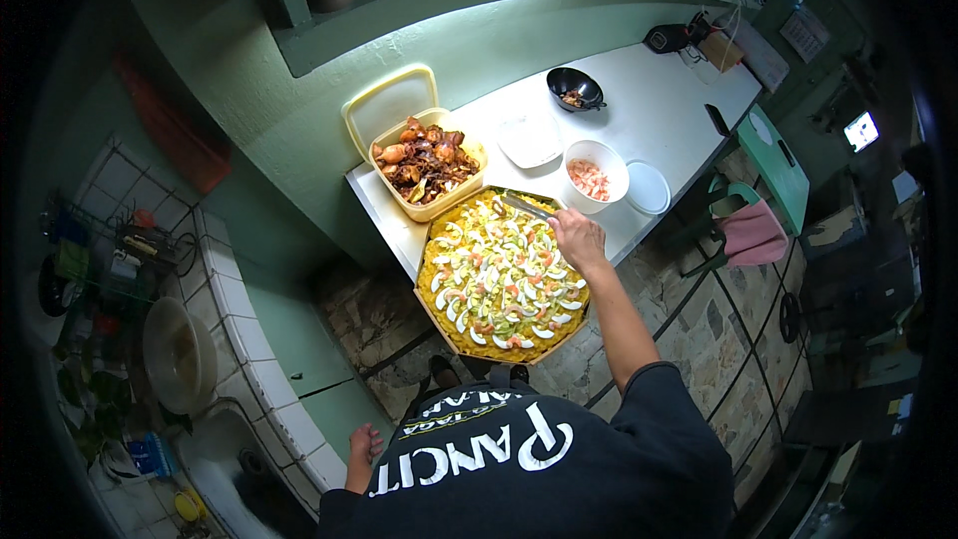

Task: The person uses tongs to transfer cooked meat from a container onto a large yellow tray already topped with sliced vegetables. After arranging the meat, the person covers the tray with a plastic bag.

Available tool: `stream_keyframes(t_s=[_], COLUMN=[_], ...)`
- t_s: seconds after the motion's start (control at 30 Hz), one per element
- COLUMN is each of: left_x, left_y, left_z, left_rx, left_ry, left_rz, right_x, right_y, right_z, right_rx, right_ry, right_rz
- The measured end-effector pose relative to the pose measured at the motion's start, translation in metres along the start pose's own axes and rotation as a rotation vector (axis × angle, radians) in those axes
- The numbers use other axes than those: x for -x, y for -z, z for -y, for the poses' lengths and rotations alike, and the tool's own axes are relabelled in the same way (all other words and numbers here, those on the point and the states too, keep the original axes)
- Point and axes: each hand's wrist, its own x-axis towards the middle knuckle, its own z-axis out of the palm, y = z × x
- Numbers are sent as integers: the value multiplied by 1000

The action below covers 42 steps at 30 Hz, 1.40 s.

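Observation:
My right hand [579, 239] is closed around a long silver metal utensil [527, 207], whose exact kind is unclear. Its far end rests over the upper edge of a large tray of yellow noodles [504, 279] topped with sliced boiled egg, shrimp and pale green bits. The tray, an octagonal one with a brown rim, juts over the front edge of the white table. My left hand [366, 442] hangs low near the tiled counter, fingers loosely curled and holding nothing. Beyond the right hand stands a white tub [596, 177] of pink shrimp pieces.
On the white table [674, 105] are a yellow container [427, 166] of browned meat with its lid behind, a white container [530, 141], a black bowl [575, 89], a round pale lid [649, 188] and a phone [717, 120]. A sink [225, 449] lies left; a green chair [733, 200] stands right.

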Motion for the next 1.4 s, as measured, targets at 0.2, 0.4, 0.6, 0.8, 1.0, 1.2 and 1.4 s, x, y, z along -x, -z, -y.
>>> stream_keyframes(t_s=[0.2, 0.4, 0.6, 0.8, 1.0, 1.2, 1.4], left_x=[-2, -4, -1, -1, 2, -6, -14], left_y=[3, 3, 0, 0, 4, 6, -21], left_z=[-3, -3, 3, 9, -4, 9, 44], left_rx=[17, 17, 15, -24, 102, 315, 410], left_ry=[8, 4, 4, -21, -18, 45, 158], left_rz=[6, 13, 21, 32, 11, -20, -17], right_x=[-13, -38, -44, -40, -71, -110, -185], right_y=[3, -5, 17, 29, 41, 36, 47], right_z=[12, 15, 21, 15, 37, -22, -105], right_rx=[154, 268, 158, 33, -266, -333, -176], right_ry=[281, 378, 255, 126, 168, -88, -334], right_rz=[-87, 1, 125, 37, -283, -427, -563])
